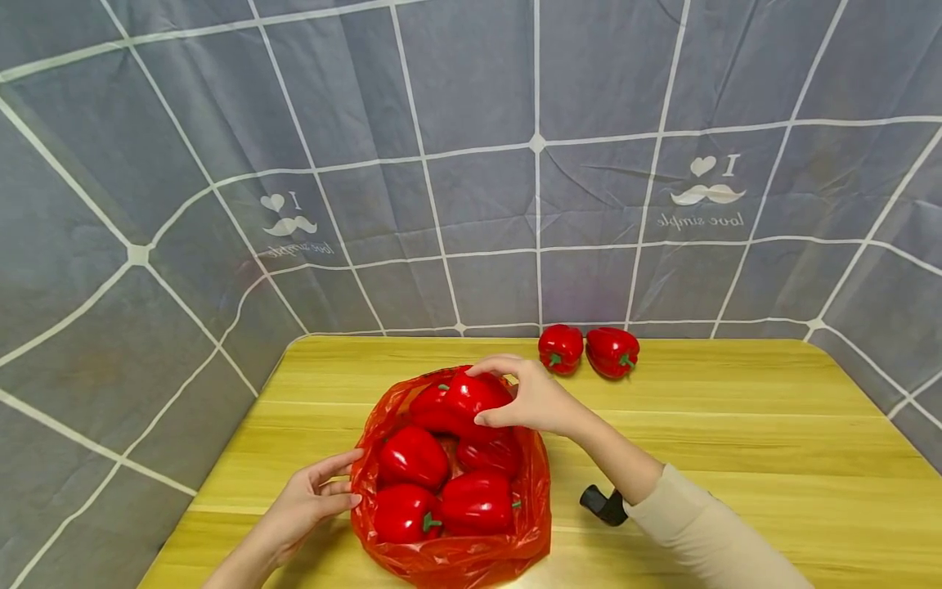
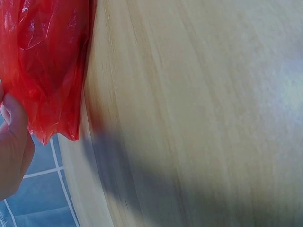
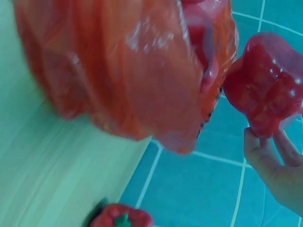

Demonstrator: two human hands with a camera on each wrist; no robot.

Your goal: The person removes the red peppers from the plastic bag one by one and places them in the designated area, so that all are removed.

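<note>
A red plastic bag (image 1: pixel 537 515) stands with its mouth spread wide, several red bell peppers (image 1: pixel 414 458) inside. My right hand (image 1: pixel 533 397) grips a red bell pepper (image 1: pixel 471 394) between thumb and fingers over the bag's far side. In the right wrist view, that bell pepper (image 3: pixel 267 85) is raised beside the bag's rim. My left hand (image 1: pixel 305 503) holds the bag's left edge with thumb and fingertips. The left wrist view shows its fingers (image 2: pixel 16 118) against the crinkled plastic (image 2: pixel 52 71).
Two more red bell peppers, one on the left (image 1: pixel 561 349) and one on the right (image 1: pixel 612 352), lie at the back of the wooden table (image 1: pixel 736 425). A black object (image 1: pixel 603 505) is partly covered by the right forearm. A grey tile-patterned curtain (image 1: pixel 478 204) hangs behind.
</note>
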